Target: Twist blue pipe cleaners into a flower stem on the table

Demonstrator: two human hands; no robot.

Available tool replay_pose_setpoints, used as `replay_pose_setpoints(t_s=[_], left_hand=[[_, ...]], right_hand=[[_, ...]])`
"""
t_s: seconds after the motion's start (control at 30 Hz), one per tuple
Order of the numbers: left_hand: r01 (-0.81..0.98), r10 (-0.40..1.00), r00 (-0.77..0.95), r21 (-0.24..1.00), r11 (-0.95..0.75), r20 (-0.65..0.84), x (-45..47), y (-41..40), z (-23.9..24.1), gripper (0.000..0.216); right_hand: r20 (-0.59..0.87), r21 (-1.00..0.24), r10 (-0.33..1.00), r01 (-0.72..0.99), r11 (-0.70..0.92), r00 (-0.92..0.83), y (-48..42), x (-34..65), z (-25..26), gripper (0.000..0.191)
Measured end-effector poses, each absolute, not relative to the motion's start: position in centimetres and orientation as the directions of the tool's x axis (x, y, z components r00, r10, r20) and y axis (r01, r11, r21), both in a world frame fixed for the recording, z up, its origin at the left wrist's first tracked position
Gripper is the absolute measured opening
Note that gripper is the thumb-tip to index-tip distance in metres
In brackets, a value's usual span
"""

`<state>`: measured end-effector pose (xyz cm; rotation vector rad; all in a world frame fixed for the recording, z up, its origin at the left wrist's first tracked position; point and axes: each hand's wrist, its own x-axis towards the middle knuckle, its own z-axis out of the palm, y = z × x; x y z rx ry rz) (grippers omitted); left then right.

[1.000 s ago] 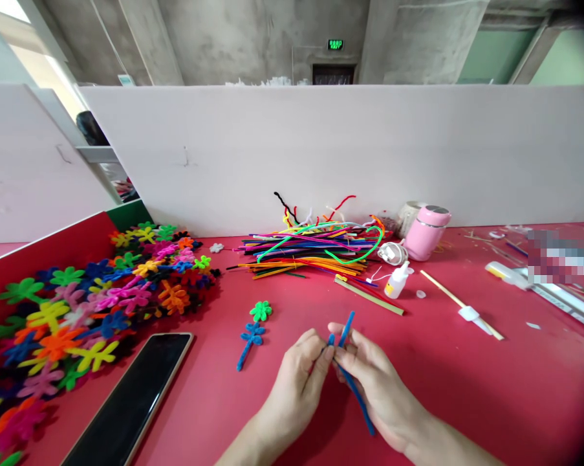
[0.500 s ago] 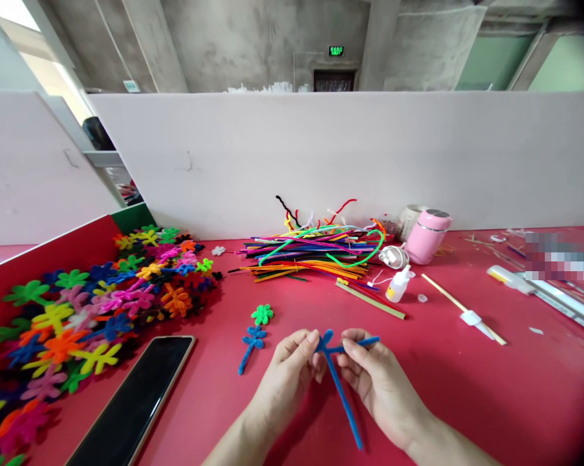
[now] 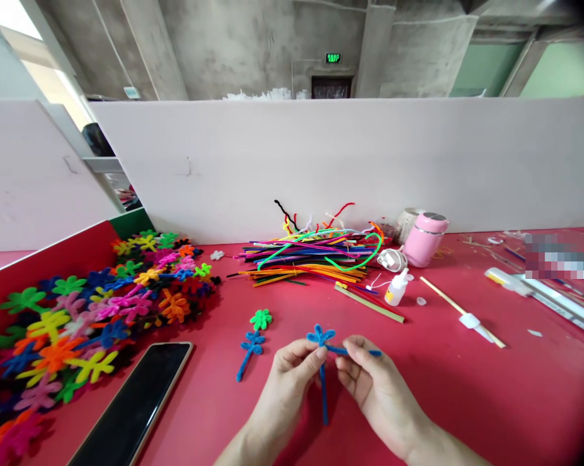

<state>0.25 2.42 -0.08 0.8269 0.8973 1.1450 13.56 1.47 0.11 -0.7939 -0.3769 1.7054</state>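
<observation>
A blue pipe cleaner point(image 3: 323, 388) is bent into small loops at its top, with one end hanging down and the other reaching right. My left hand point(image 3: 292, 382) pinches it just under the loops. Between its thumb and fingers, my right hand point(image 3: 376, 382) grips the end that points right, and the tip sticks out past the fingers. Left of my hands, a finished-looking blue pipe-cleaner piece point(image 3: 251, 349) with loops and a stem lies on the table. A green pipe-cleaner flower point(image 3: 261, 319) touches or nearly touches its top.
Colourful pipe-cleaner flowers point(image 3: 112, 304) fill a red-sided box at left, beside a phone point(image 3: 136, 395). Behind my hands lie a pile of pipe cleaners point(image 3: 311, 255), a small glue bottle point(image 3: 396, 288), a pink cup point(image 3: 425, 239) and a wooden stick point(image 3: 447, 296). A white partition point(image 3: 345, 162) stands behind.
The blue pipe cleaner has turned, so its loops now face me above my left fingers and its long end hangs nearly straight down. My left hand has shifted slightly right.
</observation>
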Motion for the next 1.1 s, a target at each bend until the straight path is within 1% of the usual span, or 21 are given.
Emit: replay_pose_setpoints(t_s=[0.1, 0.2, 0.3, 0.37, 0.47, 0.57, 0.7, 0.87, 1.1], left_hand=[[-0.393, 0.978, 0.134, 0.897, 0.201, -0.161, 0.1, 2.5, 0.0, 0.005], [-0.387, 0.98, 0.129, 0.902, 0.192, -0.153, 0.0, 2.5, 0.2, 0.007], [-0.341, 0.977, 0.162, 0.921, 0.187, -0.138, 0.1, 2.4, 0.5, 0.012], [-0.296, 0.97, 0.195, 0.934, 0.202, -0.147, 0.2, 2.3, 0.7, 0.014], [-0.239, 0.951, 0.255, 0.941, 0.24, -0.178, 0.7, 2.0, 1.0, 0.018], [-0.242, 0.934, 0.31, 0.935, 0.26, -0.18, 1.1, 1.7, 1.2, 0.017], [-0.306, 0.918, 0.36, 0.908, 0.287, -0.169, 1.4, 1.5, 1.4, 0.017], [-0.319, 0.902, 0.402, 0.899, 0.302, -0.16, 1.3, 1.5, 1.3, 0.019], [-0.315, 0.908, 0.391, 0.905, 0.286, -0.151, 1.3, 1.4, 0.5, 0.017]], right_hand=[[-0.332, -0.676, 0.943, -0.694, -0.246, -0.011, 2.1, 14.2, 0.1, 0.013], [-0.299, -0.779, 0.954, -0.584, -0.229, 0.025, 2.8, 15.0, 0.4, 0.018], [-0.195, -0.886, 0.981, -0.428, -0.176, 0.0, 2.9, 15.4, 1.0, 0.02], [-0.102, -0.94, 0.993, -0.319, -0.116, -0.063, 2.7, 15.4, 1.3, 0.023], [-0.004, -0.983, 0.986, -0.18, -0.035, -0.169, 2.4, 15.2, 1.5, 0.026], [0.032, -0.997, 0.988, -0.079, 0.02, -0.152, 2.2, 15.1, 1.5, 0.023], [0.05, -0.998, 0.99, -0.033, 0.046, -0.134, 2.3, 15.1, 1.4, 0.021], [0.064, -0.998, 0.992, -0.01, 0.063, -0.111, 2.5, 15.1, 1.0, 0.022], [0.035, -0.999, 0.993, -0.045, 0.03, -0.109, 2.5, 15.0, 1.6, 0.02]])
